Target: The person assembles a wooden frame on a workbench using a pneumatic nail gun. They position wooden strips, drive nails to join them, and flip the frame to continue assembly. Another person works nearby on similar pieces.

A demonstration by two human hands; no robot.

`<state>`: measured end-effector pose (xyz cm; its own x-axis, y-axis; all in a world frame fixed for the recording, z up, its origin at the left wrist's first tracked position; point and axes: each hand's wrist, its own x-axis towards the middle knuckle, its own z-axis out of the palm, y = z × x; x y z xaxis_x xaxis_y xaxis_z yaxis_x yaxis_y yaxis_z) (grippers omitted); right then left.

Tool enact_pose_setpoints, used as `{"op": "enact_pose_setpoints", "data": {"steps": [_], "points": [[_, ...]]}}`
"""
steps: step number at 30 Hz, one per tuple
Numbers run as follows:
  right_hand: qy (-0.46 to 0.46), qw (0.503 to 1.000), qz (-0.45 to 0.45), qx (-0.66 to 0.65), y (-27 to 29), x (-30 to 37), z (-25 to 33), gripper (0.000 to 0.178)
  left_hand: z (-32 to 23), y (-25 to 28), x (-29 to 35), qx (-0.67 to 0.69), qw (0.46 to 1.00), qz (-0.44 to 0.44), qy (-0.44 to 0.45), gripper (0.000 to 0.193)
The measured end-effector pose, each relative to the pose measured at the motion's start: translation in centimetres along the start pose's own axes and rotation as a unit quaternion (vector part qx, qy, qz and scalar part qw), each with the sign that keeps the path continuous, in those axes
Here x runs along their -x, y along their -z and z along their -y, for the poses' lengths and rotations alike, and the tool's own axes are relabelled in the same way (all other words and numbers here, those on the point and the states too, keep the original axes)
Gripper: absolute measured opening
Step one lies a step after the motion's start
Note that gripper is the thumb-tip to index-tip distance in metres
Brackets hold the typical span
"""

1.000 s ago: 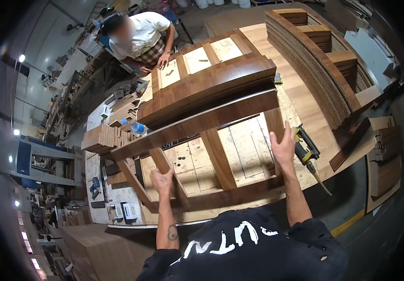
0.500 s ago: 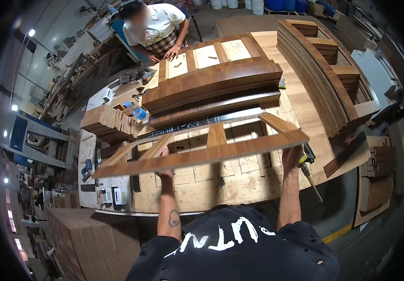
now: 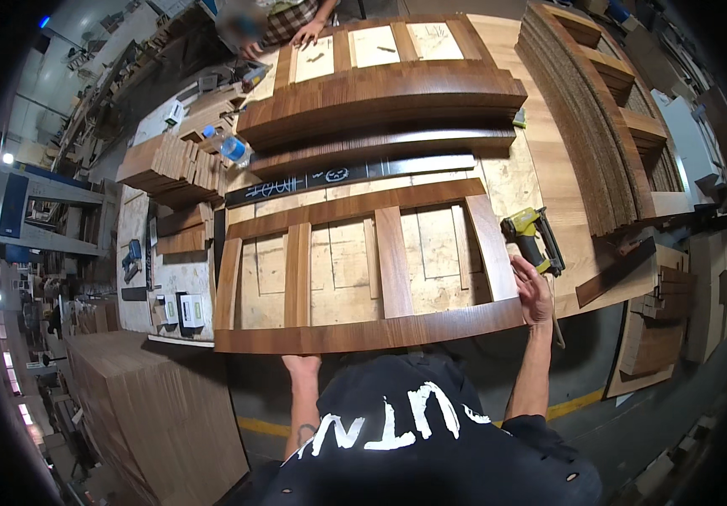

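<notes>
A brown wooden frame (image 3: 372, 332), two long rails joined by several crosspieces, lies nearly flat over the light plywood bench top (image 3: 342, 276), its near rail reaching past the bench edge. My left hand (image 3: 302, 363) supports that near rail from below, left of the middle; its fingers are hidden under the wood. At the right end, my right hand (image 3: 533, 292) grips the frame's corner edge, fingers along the outer side. Just beyond that hand rests a yellow and black nail gun (image 3: 535, 238). A black strip with white markings (image 3: 338, 177) runs behind the far rail.
Stacked brown boards (image 3: 380, 99) stand behind the strip. On the left are small wood pieces (image 3: 174, 169), a water bottle (image 3: 232, 148) and a blue tool (image 3: 132, 260). Tall stacked frames (image 3: 578, 126) stand right. Across the bench, a co-worker's hand (image 3: 307, 34) rests by another frame.
The wooden frame has gone from raised and tilted to nearly flat over the bench. Both hands came lower and nearer me with it, and the view has tipped downward.
</notes>
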<state>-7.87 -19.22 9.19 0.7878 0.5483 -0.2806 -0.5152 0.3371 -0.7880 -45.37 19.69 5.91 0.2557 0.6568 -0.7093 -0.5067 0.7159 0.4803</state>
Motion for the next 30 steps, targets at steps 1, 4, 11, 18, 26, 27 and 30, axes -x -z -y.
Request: {"op": "enact_pose_setpoints", "data": {"steps": [1,4,11,18,26,27,30], "points": [[-0.047,0.997,-0.029,0.062,0.2,-0.7,-1.2,0.06,0.3,5.8,-1.2,0.019,0.998,-0.03,-0.06,0.05],[-0.067,0.947,-0.102,0.298,1.2,-0.8,-3.4,0.066,1.1,5.6,-1.2,0.087,0.992,-0.063,0.064,0.054],[-0.001,0.9,-0.11,0.421,-0.6,-3.8,-7.1,0.07,-1.2,3.9,-1.1,-0.452,0.886,-0.05,0.092,0.089],[-0.008,0.692,-0.153,0.706,-4.8,-5.9,-8.5,0.076,-0.1,3.0,-3.6,-0.498,0.857,-0.109,0.079,0.066],[0.034,0.686,-0.16,0.709,-3.5,-7.3,-10.2,0.077,0.3,3.7,-4.4,-0.383,0.918,-0.073,0.076,0.08],[0.036,0.686,-0.168,0.707,-3.7,-7.2,-10.3,0.078,0.3,3.0,-4.3,-0.392,0.914,-0.079,0.064,0.079],[0.036,0.669,-0.19,0.718,-4.1,-7.3,-10.6,0.08,0.1,1.7,-4.1,-0.423,0.897,-0.117,0.058,0.075]]}}
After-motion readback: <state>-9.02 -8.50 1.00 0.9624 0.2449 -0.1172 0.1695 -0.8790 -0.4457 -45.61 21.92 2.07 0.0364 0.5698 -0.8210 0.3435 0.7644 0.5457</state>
